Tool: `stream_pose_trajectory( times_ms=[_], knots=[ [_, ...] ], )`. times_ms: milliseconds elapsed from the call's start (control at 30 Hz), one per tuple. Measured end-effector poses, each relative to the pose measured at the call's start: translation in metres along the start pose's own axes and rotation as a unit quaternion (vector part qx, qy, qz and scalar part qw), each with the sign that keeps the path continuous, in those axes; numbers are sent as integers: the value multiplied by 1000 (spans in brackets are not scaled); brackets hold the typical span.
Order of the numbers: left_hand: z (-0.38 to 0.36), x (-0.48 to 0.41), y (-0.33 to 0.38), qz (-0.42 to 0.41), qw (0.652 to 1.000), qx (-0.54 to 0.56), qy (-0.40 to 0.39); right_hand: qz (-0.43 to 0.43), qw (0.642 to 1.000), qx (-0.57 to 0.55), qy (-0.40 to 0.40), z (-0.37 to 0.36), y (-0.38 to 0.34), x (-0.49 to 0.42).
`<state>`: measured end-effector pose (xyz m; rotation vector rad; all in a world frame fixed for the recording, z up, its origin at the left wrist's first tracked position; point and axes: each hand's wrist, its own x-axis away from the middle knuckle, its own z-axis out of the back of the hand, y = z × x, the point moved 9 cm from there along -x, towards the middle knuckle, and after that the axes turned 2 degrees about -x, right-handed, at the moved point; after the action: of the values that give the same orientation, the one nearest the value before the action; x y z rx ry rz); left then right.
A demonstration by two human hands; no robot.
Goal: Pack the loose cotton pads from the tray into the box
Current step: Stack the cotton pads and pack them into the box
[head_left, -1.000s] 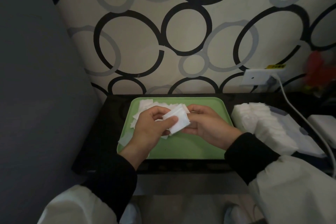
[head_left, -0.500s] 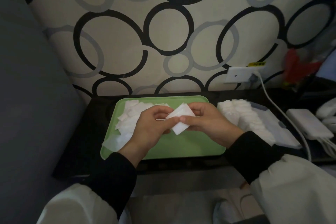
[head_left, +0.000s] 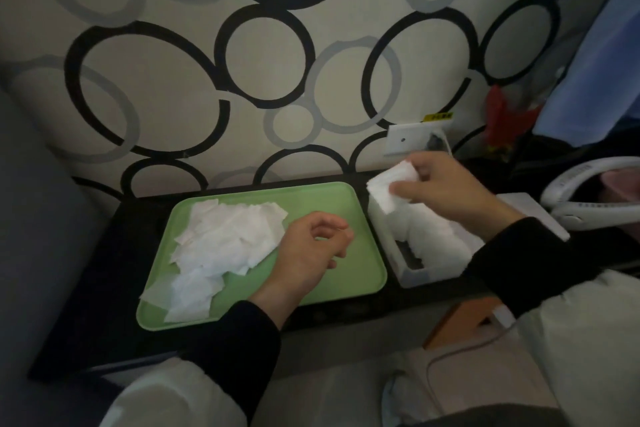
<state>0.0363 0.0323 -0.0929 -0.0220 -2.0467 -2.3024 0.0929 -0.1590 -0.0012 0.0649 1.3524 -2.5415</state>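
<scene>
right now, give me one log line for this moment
right hand: holds pad stack over box | left hand: empty, over tray | loose pads: remain

Loose white cotton pads [head_left: 221, 246] lie heaped on the green tray's [head_left: 346, 274] left half. Just right of the tray stands the white box [head_left: 412, 276], packed with upright pads; a small stack [head_left: 388, 189] is pinched above its far end.

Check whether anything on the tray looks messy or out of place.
One cotton pad at the front left corner hangs over the green tray's rim; the loose pile lies jumbled. Nothing looks damaged.
</scene>
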Motion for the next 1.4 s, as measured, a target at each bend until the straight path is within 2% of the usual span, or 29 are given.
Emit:
stream_pose_trajectory(
  times_ms=[33, 100, 167, 233, 400, 500, 633, 833, 1033, 1100, 1167, 1233, 1300, 1400],
  knots=[
    [-11, -2, -2, -1, 1000, -12, -13, -3, 999, 33, 1, 11, 4, -3],
    [-31, -5, -5, -6, 999, -34, -36, -17, 992, 116, -52, 15, 16, -11],
    [-50, -8, -7, -7, 998, -47, -50, -26, 969, 210, -130, 4, 29, -15],
    [-65, -11, -9, -10, 997, -50, -59, -23, 943, 289, -164, -6, 38, -20],
    [-84, -19, -15, -14, 995, -62, -78, -54, 902, 377, -203, -26, 52, -27],
    [-90, -23, -20, -9, 992, -79, -96, -27, 880, 421, -220, -41, 49, -27],
    [-91, -25, -22, -24, 985, -129, -109, 8, 885, 416, -210, -52, 44, -26],
    [-91, -26, -21, -39, 982, -132, -126, 9, 891, 413, -188, -47, 50, -23],
    [-88, -24, -21, -23, 980, -142, -134, 7, 938, 320, -133, -21, 41, -19],
    [-89, -24, -21, -17, 981, -134, -138, 8, 946, 294, -136, -18, 40, -14],
    [-89, -23, -21, -17, 982, -124, -141, -2, 935, 302, -188, -28, 46, -8],
    [-89, -23, -20, -15, 983, -117, -140, -12, 905, 345, -247, -44, 56, 0],
    [-88, -22, -20, -10, 983, -117, -141, -11, 888, 379, -259, -51, 61, 2],
    [-86, -20, -19, -3, 981, -115, -156, -5, 882, 399, -252, -52, 59, 3]
  ],
)
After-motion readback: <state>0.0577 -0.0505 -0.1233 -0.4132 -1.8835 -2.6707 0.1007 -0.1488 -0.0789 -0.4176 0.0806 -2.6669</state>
